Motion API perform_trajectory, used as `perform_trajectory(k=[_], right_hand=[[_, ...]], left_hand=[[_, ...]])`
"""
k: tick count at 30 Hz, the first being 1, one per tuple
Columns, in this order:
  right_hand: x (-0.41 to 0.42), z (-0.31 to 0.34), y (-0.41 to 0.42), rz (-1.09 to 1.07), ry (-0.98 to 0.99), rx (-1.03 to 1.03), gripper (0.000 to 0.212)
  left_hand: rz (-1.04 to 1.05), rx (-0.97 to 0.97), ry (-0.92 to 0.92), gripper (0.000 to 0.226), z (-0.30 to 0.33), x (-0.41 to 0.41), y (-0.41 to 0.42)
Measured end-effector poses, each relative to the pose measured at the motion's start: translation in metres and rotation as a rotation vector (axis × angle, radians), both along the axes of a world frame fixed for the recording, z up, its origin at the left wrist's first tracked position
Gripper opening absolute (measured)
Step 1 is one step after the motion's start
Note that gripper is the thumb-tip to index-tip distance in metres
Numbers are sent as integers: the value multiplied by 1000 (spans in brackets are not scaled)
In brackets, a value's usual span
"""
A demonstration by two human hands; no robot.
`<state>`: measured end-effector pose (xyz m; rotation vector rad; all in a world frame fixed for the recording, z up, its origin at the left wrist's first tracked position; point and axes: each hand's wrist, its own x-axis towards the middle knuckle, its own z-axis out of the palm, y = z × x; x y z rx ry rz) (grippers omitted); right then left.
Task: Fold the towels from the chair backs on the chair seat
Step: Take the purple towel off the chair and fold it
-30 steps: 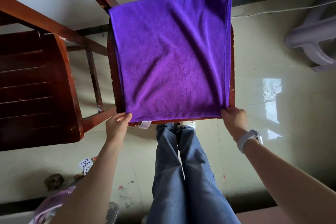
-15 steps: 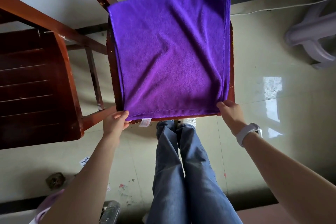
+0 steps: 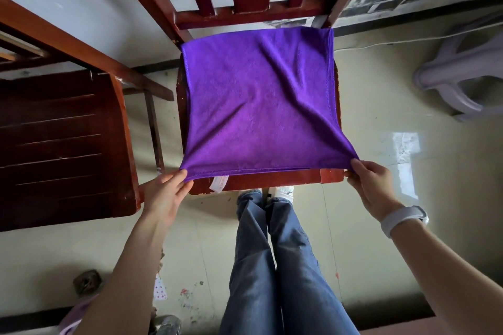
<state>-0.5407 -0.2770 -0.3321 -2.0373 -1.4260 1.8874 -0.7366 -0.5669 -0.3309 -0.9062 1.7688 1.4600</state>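
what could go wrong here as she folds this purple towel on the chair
The left hand and right hand pinch only the near corners of the purple towel, so either grip could slip mid-fold. Diagonal wrinkles may get folded in. The far edge lies loose on the chair seat and may drag, skewing the fold.

Towel tag (image 3: 218, 184) print too small; no readable text.

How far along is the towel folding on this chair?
Done: the purple towel is off the chair back and lies spread on the seat, one layer as far as shows. In hand: the left hand and right hand each pinch a near corner, lifted off the seat. Left: every fold; none shows yet. No other towels are in view.
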Motion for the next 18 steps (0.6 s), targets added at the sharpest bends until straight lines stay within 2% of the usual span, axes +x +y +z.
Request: perform_trajectory(k=[6,9,15,18], right_hand=[[-28,60,18,-14,126,58,23],[-43,98,32,-9,184,113,23],[-73,178,61,260,267,327,32],[-88,215,74,348,313,354,27]], left_hand=[[-53,-103,309,22,60,-19,20],[-132,-88,465,21,98,-34,34],[-248,13,629,23,178,-73,57],[-403,9,704,25,219,-91,64]])
